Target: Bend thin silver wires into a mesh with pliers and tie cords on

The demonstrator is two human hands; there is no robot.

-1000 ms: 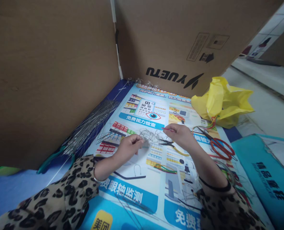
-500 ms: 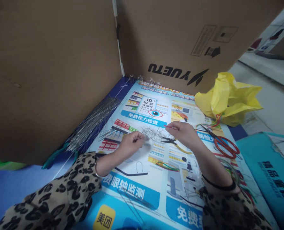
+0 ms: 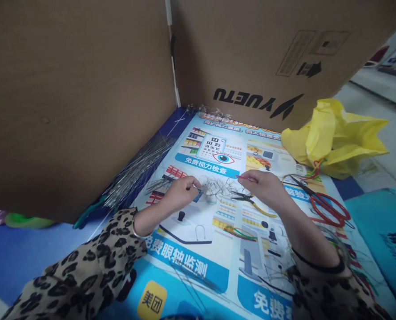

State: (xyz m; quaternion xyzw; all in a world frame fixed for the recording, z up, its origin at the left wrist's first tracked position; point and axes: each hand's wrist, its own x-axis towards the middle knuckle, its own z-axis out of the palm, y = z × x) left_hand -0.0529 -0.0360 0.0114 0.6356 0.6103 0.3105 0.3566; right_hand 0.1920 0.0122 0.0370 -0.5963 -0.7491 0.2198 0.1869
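Observation:
My left hand is closed in a pinch at the left side of a tangle of thin silver wire pieces lying on a printed poster. My right hand is closed on a thin red wire, whose tip pokes out to the left above the tangle. Yellow-handled pliers lie just under my right hand. Both arms wear leopard-print sleeves.
Cardboard walls stand at the left and back. A bundle of straight silver wires lies along the left wall. Red-handled scissors and a yellow plastic bag are to the right, a teal bag farther right. Coloured wire loops lie near.
The view has shifted a little, so everything sits slightly to the right. Both hands stay at the wire tangle with small finger movements.

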